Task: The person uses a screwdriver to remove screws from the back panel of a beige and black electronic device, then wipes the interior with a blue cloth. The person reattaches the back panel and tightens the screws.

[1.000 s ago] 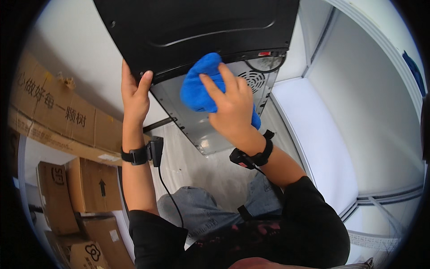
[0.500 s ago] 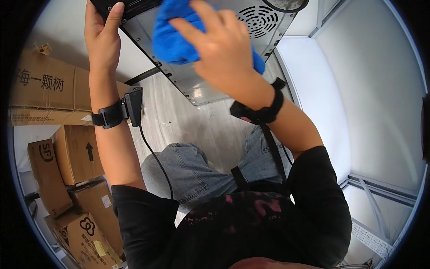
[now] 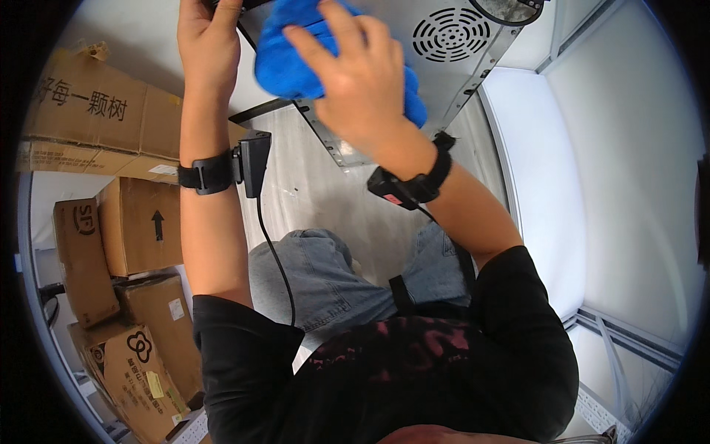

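At the top, a grey metal case (image 3: 444, 85) with a round slotted vent and rivets along its edges is cut off by the picture's upper rim. My left hand (image 3: 209, 55) grips the black part at the case's upper left corner, thumb on the near side; its fingertips are partly out of view. A bunched blue cloth (image 3: 285, 63) lies against the metal panel under my right hand (image 3: 362, 85). Those fingers are bent and pressed into the cloth, which sticks out on both sides of the hand and covers the panel's left part.
Cardboard boxes (image 3: 140, 229) are stacked along the left side. Pale wood-look floor (image 3: 318, 192) shows below the case, above my knees. A white ledge (image 3: 543, 185) and a white wall (image 3: 629, 148) run along the right. A black cable (image 3: 274, 251) hangs from the left wrist device.
The case, boxes and left hand appear farther right in the picture. Relative to the panel, my right hand has slid left with the cloth, uncovering more metal beside the vent.
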Tool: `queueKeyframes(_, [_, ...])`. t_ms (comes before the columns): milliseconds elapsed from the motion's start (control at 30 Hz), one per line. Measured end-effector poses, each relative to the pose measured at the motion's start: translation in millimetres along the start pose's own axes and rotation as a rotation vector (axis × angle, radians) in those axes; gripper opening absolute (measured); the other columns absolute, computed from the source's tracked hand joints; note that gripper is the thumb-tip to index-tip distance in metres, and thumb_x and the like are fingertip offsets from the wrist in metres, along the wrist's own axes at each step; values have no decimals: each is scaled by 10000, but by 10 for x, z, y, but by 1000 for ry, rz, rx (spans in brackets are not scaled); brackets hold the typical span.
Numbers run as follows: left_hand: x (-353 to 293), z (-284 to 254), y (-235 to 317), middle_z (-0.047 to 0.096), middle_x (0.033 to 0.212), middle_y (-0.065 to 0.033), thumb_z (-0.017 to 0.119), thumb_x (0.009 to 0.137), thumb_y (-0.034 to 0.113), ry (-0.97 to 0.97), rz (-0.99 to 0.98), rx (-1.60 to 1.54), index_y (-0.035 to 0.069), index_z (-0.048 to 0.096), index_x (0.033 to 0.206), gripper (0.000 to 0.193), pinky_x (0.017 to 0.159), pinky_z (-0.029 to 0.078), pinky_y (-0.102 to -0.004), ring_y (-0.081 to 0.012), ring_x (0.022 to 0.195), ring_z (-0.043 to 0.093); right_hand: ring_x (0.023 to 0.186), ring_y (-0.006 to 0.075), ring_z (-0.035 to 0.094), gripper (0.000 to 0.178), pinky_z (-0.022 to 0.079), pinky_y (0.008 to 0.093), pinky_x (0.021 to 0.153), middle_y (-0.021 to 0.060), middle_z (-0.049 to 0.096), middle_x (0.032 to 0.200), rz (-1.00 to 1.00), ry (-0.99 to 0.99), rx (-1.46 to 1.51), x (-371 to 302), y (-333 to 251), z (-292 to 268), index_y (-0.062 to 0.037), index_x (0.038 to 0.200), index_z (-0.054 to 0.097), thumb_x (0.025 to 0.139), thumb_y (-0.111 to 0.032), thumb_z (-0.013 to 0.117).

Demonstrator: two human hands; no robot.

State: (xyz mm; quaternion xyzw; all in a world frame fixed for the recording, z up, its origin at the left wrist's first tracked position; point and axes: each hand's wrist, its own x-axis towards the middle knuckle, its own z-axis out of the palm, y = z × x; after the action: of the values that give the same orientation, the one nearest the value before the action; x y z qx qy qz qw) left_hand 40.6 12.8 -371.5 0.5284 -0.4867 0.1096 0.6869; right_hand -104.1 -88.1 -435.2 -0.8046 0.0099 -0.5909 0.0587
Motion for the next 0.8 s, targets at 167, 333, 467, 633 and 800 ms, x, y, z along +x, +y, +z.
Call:
queueKeyframes(167, [-47,-89,21,553,1277,-97,555,936,45,49,-65,168,3,403,1368,460,978,401,-284,-166,1141,526,954,266,488,394,375,392,725,72,536,1214,-52,-57,24,28,-234,214,-156,1058,681,672,-85,647])
queueKeyframes(333, [-56,-194,45,576,1231,-104,587,925,69,11,-121,130,-2,409,1359,474,973,408,-281,-163,1133,531,991,269,489,443,374,386,755,78,533,1245,6,-115,59,-76,-21,40,-158,1063,681,633,-53,668])
queueKeyframes(467, [-99,-73,104,584,1210,-76,584,921,74,31,-132,217,-20,416,1344,464,953,414,-274,-150,1105,543,1027,276,485,563,379,383,792,79,521,1272,155,-82,34,-222,203,-154,-171,1079,680,547,13,667])
queueKeyframes(633, [-118,51,130,601,1182,-80,586,922,72,114,-154,174,-24,430,1324,442,911,440,-263,-146,1058,565,1027,306,479,642,393,397,828,92,492,1307,226,-51,5,-281,400,-282,-203,1130,659,525,13,672])
queueKeyframes(800, [-308,317,276,496,1286,-166,671,848,148,313,150,726,-33,392,1331,586,998,367,-367,-241,1190,468,1023,326,479,706,418,422,847,100,477,1311,291,26,-120,-340,850,-567,-228,1178,630,510,-9,693])
